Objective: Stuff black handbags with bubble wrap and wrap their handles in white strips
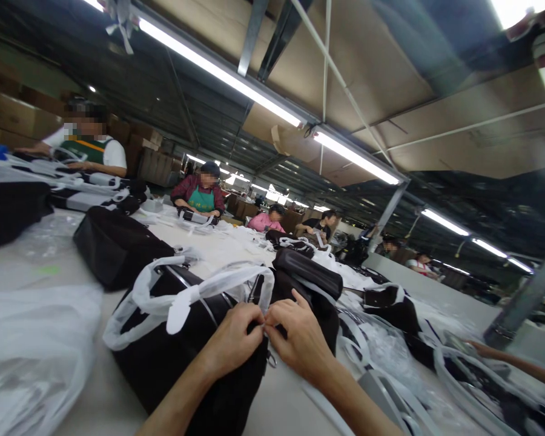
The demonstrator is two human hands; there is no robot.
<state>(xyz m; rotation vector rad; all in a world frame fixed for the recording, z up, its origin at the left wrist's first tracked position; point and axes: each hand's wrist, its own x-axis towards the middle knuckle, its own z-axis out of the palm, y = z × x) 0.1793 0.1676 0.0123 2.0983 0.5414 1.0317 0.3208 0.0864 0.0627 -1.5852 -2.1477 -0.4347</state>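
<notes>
A black handbag (163,345) stands on the table in front of me, its handles (227,281) wrapped in thin white material. A white tag (180,310) hangs over the bag's top. My left hand (238,333) is closed in a pinch at the lower end of a wrapped handle, on the bag's right side. Fingertip to fingertip with it, my right hand (295,330) pinches the same spot, index finger raised. The white wrapping there is mostly hidden by my fingers. Just below them a small metal ring (271,361) shows at the bag's edge.
Another black bag (118,245) lies behind on the left, and a dark bag (309,272) stands close behind my right hand. Clear plastic (31,357) covers the near left table. Several co-workers sit along the tables; one person's arm (518,363) reaches in from the right.
</notes>
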